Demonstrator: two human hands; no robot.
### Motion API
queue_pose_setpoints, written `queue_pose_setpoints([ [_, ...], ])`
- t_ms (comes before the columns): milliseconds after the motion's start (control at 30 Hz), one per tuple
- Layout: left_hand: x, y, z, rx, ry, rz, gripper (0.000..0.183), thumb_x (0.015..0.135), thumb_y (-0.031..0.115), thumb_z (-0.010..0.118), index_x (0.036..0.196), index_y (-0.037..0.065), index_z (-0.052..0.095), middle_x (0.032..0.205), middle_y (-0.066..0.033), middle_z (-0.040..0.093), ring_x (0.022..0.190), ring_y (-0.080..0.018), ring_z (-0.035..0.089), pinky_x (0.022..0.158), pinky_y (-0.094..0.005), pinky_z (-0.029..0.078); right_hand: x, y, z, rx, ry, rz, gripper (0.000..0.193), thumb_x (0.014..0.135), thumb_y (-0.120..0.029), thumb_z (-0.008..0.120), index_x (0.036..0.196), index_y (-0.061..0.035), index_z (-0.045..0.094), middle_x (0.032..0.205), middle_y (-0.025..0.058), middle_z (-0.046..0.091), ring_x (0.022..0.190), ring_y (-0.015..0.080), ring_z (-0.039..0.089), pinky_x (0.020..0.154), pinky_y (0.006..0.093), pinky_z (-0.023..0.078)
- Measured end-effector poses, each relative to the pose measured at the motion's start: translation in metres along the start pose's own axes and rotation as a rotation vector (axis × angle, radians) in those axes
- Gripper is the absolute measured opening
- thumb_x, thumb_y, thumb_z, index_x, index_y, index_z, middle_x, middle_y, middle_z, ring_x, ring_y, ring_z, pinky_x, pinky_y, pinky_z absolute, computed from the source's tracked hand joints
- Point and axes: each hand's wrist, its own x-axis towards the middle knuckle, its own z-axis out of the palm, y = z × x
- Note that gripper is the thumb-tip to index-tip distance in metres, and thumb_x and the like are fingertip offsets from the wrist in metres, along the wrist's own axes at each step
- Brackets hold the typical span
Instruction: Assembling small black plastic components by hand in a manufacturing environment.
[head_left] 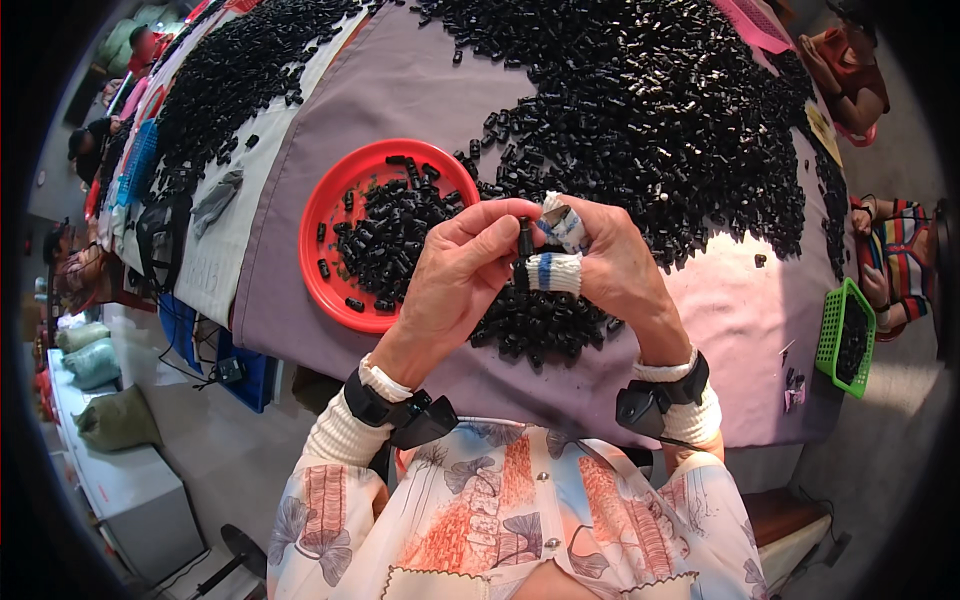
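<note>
Over the near edge of the table, my left hand (450, 275) pinches a small black cylindrical piece (525, 238) upright between thumb and fingertips. My right hand (622, 262) meets it from the other side, its fingers closed around the same piece. White and blue cloth covers (553, 272) wrap fingers of the right hand. Just beneath both hands lies a loose pile of similar black pieces (540, 335). Left of my left hand is a round red tray (309, 245) holding many more of them. The lower end of the held piece is partly hidden by the fingers.
A large heap of black pieces (640, 140) spreads across the purple-grey tablecloth (350, 100). Another heap (225, 110) covers the table at left. A green basket (845, 340) stands at the right edge. Other people sit along both sides, one with a striped garment (905, 250).
</note>
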Motion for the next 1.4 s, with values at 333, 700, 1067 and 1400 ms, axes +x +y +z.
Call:
queue_pose_setpoints([
  [333, -0.002, 0.004, -0.003, -0.009, -0.052, -0.017, 0.019, 0.089, 0.008, 0.054, 0.104, -0.003, 0.058, 0.095, -0.0090, 0.062, 0.084, -0.0122, 0.061, 0.077, -0.0268, 0.053, 0.003, -0.001, -0.004, -0.095, -0.142, 0.004, 0.032, 0.066, -0.023, 0.073, 0.079, 0.0007, 0.056, 0.061, 0.0046, 0.052, 0.056, 0.0113, 0.046, 0.053, 0.0280, 0.041],
  [700, -0.008, 0.035, -0.043, 0.599, 0.314, 0.238, 0.018, 0.085, 0.008, 0.059, 0.101, 0.000, 0.062, 0.085, -0.0025, 0.062, 0.076, -0.0075, 0.058, 0.064, -0.0197, 0.048, 0.002, 0.004, -0.019, -0.070, -0.078, 0.041, 0.021, 0.076, -0.017, 0.069, 0.086, -0.0005, 0.060, 0.063, -0.0008, 0.054, 0.057, 0.0067, 0.045, 0.052, 0.0239, 0.039],
  [1067, -0.002, -0.009, -0.035, 1.390, 0.088, 0.287, 0.014, 0.076, 0.007, 0.066, 0.088, 0.001, 0.065, 0.079, -0.0055, 0.058, 0.069, -0.0108, 0.057, 0.063, -0.0234, 0.045, -0.012, 0.016, -0.045, 0.032, 0.083, 0.124, 0.018, 0.077, -0.022, 0.067, 0.074, -0.0067, 0.058, 0.057, -0.0080, 0.045, 0.049, 0.0017, 0.037, 0.043, 0.0198, 0.029],
  [1400, 0.029, -0.065, -0.033, 1.811, -0.148, 0.382, 0.031, 0.069, 0.012, 0.071, 0.097, 0.005, 0.057, 0.085, -0.0113, 0.049, 0.086, -0.0282, 0.050, 0.072, -0.0392, 0.043, -0.023, 0.026, -0.049, 0.005, 0.054, 0.208, 0.018, 0.078, -0.018, 0.064, 0.074, -0.0040, 0.053, 0.060, -0.0060, 0.045, 0.057, 0.0039, 0.037, 0.049, 0.0239, 0.032],
])
